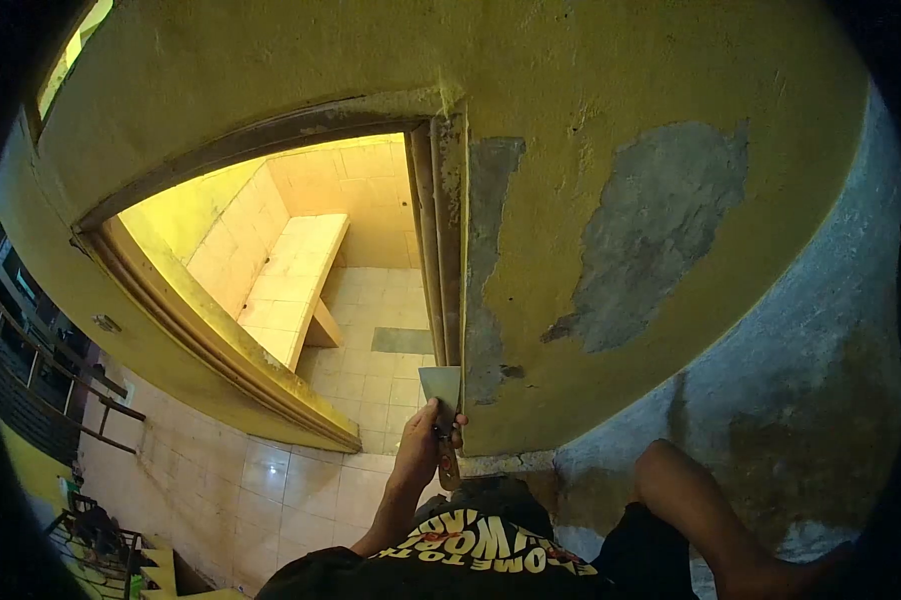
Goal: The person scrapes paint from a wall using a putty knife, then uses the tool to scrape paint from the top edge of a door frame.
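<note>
Well, the left hand (421, 446) holds a scraper (442, 384); shirt (471, 566) reads "COME TO".

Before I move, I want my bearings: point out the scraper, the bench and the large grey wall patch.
Scraper (442, 384): head view, on its blade.
Bench (293, 272): head view, on its seat.
Large grey wall patch (661, 215): head view, near its middle.

Black shirt (316, 575), bold pale-yellow lettering (458, 538) across it

Smooth metal scraper blade (441, 384), rough matt wall (548, 220), glossy tiles (266, 472)
</note>
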The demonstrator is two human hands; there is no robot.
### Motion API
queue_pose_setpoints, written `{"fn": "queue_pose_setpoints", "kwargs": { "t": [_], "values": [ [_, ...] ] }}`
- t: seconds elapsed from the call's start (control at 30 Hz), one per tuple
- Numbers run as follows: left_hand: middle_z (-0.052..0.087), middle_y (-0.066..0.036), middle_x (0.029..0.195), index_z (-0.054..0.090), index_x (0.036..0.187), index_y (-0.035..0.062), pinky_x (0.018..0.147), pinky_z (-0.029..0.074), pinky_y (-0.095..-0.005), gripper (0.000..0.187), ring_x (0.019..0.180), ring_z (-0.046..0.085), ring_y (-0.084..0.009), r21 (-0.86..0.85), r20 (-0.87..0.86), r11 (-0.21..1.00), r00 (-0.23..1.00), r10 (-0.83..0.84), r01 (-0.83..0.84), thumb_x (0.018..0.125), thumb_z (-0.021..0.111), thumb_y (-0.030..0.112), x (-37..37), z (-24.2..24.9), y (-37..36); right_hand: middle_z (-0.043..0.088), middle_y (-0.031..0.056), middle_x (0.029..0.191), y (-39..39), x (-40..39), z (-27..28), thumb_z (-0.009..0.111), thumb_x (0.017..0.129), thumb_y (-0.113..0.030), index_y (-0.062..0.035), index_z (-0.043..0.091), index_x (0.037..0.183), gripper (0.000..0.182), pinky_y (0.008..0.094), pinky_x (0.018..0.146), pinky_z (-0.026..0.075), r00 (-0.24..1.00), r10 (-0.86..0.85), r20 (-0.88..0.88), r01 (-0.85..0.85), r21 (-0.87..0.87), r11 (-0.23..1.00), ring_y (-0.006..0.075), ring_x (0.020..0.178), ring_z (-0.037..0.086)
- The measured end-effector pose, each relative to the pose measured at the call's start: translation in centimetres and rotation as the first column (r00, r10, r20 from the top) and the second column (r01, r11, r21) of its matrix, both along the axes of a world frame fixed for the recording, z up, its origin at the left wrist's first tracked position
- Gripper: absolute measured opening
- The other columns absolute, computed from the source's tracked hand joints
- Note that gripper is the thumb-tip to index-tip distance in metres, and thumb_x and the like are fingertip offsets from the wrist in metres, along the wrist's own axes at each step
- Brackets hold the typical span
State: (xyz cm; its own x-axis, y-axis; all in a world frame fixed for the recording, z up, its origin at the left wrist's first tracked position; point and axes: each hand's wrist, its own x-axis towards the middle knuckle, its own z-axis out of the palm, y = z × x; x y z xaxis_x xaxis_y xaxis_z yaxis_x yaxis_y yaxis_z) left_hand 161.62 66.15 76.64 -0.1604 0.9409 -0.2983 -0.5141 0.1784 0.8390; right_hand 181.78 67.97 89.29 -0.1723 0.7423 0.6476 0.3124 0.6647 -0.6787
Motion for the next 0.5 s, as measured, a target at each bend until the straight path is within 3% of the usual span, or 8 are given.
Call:
{"fn": "queue_pose_setpoints", "kwargs": {
  "t": [0.2,0.5],
  "values": [
    [0.057,-0.005,0.080,0.050,0.097,0.0024,0.048,0.041,-0.0236,0.039,0.057,0.051,-0.0118,-0.044,-0.090,0.998,0.995,-0.051,0.047,0.093,0.036,0.039,0.2,1.0,0.0,0.054,0.0083,0.094,-0.4,-0.1,-0.3,0.052,0.088,-0.037,-0.0022,0.049,0.111,0.042,0.0340,0.080,0.044,1.000,-0.004,-0.010,0.004,0.015,1.000,0.0205,0.091,0.054],
    [0.060,-0.006,0.083,0.051,0.097,0.0026,0.051,0.043,-0.0238,0.037,0.059,0.053,-0.0123,-0.007,0.094,0.995,0.991,-0.094,0.095,0.094,0.039,0.038,1.0,1.6,0.6,0.054,0.0089,0.096,1.0,-0.6,0.4,0.052,0.087,-0.037,-0.0018,0.047,0.112,0.043,0.0347,0.081,0.044,0.999,0.011,-0.032,-0.008,0.100,0.995,0.0212,0.093,0.053]
  ]
}}
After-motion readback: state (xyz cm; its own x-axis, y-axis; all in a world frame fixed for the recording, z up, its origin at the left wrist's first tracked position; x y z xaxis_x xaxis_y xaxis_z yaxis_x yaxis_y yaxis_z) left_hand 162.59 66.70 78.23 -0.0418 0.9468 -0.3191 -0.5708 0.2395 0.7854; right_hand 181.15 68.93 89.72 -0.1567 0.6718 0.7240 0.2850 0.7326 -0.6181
